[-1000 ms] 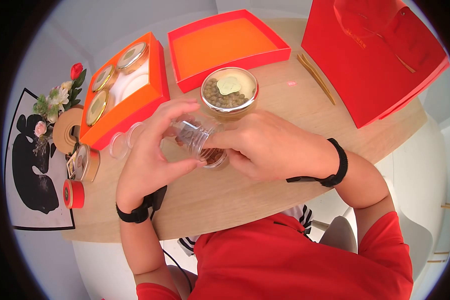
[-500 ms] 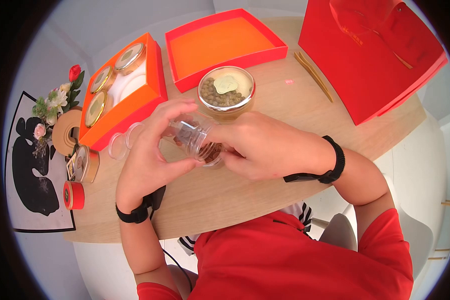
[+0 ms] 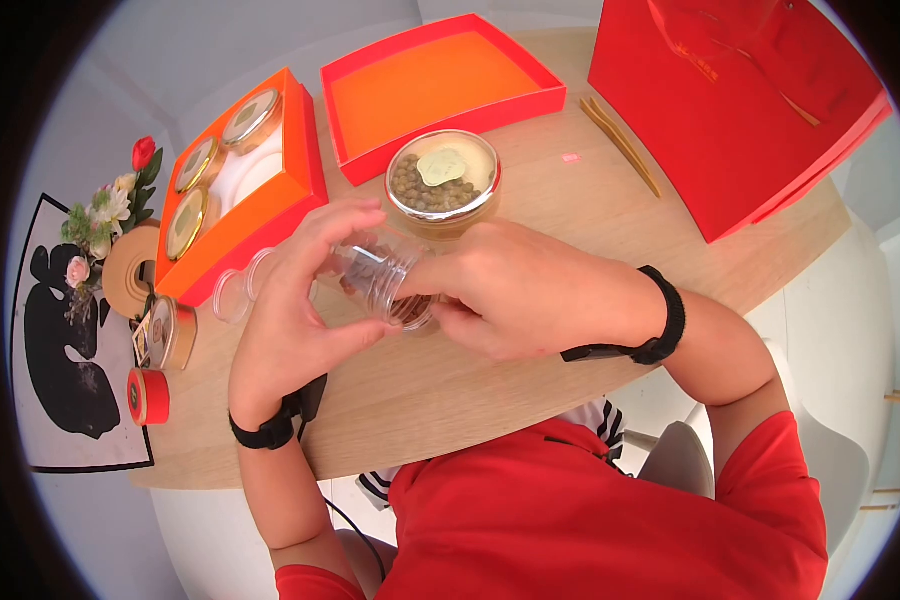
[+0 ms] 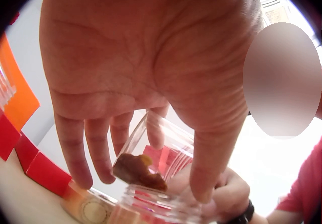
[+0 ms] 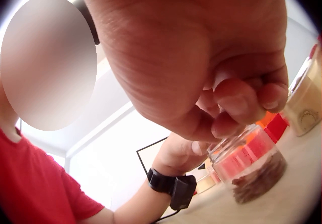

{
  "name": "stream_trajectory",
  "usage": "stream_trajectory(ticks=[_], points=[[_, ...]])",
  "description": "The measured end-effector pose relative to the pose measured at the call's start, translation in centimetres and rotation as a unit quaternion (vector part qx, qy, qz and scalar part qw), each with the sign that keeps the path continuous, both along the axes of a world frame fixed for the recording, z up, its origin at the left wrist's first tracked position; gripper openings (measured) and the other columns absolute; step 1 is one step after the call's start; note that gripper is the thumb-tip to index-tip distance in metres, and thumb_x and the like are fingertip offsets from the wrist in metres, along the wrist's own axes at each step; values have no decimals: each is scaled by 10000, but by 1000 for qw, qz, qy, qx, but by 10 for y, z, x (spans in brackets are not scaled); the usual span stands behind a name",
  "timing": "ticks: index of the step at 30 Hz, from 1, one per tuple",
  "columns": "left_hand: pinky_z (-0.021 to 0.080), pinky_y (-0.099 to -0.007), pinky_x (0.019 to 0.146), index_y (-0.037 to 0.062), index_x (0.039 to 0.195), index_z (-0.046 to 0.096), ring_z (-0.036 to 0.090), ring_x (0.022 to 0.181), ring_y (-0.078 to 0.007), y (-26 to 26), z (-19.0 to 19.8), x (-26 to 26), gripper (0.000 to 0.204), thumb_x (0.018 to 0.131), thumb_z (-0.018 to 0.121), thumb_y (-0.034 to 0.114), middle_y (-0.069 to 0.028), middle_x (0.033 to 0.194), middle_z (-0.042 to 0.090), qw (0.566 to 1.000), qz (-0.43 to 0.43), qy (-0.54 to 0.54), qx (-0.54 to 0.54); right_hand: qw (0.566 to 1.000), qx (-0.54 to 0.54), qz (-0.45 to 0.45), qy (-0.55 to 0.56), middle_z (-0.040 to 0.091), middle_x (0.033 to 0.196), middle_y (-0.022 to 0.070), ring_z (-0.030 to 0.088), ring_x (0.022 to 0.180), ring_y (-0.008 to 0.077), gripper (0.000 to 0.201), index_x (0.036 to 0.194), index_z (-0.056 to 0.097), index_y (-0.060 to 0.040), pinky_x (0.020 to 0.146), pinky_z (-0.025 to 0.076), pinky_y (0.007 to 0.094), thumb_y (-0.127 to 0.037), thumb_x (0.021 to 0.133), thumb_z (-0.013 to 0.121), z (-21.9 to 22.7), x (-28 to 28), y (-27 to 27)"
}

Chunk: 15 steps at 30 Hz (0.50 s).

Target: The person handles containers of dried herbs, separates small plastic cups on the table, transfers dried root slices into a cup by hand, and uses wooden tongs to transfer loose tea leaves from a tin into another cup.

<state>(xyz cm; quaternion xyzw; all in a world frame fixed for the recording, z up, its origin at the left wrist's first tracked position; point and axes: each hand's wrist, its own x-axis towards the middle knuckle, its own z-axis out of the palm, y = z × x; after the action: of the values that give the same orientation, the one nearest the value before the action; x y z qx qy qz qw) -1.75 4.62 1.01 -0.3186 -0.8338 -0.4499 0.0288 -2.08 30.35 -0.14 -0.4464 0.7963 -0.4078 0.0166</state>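
My left hand [image 3: 292, 310] grips a clear plastic jar [image 3: 368, 268] between thumb and fingers. The jar is tilted, mouth toward my right hand, and a brown dried piece [image 4: 138, 171] lies against its wall in the left wrist view. Curled fingers of my right hand [image 3: 535, 290] are at that mouth, the index finger reaching inside; whether they pinch a piece I cannot tell. Below stands a second clear jar [image 5: 246, 156], upright on the table, with brown dried pieces [image 5: 261, 181] at its bottom. Just beyond the hands is a silver-rimmed jar [image 3: 445, 180] of greenish-brown balls.
An orange-red box [image 3: 295, 150] with gold-lidded jars stands at the left, its shallow lid [image 3: 440, 90] at the back. Wooden tongs [image 3: 620, 145] and a red bag [image 3: 730, 110] are at the right. Small clear lids [image 3: 232, 297], a red tin [image 3: 148, 396] and flowers [image 3: 110, 210] sit left.
The right fingers have shifted slightly at the tilted jar's mouth. My left hand keeps the same grip on the jar. The surroundings have drifted a little left in the head view.
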Motion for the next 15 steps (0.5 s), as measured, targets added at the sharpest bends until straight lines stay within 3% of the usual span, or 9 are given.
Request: stream_trajectory(ticks=[9,15], points=[[563,-361,913,98,1436,645,683,1212,-227,2,0,1,847,636,907,-2,-104,1468,636,1000,-7,11,-2,997,-6,7,-72,690,732,235,711,691,401,268,1097,755,4,692,567,490,-25,869,617,7,4,1],[559,-366,929,100,1445,637,676,1225,-223,0,0,1,850,644,901,-4,-91,1469,629,1000,0,1,2,999,2,5,-53,701,750,217,717,717,398,224,1074,738,-19,699,568,501,-30,876,633,4,5,-1]])
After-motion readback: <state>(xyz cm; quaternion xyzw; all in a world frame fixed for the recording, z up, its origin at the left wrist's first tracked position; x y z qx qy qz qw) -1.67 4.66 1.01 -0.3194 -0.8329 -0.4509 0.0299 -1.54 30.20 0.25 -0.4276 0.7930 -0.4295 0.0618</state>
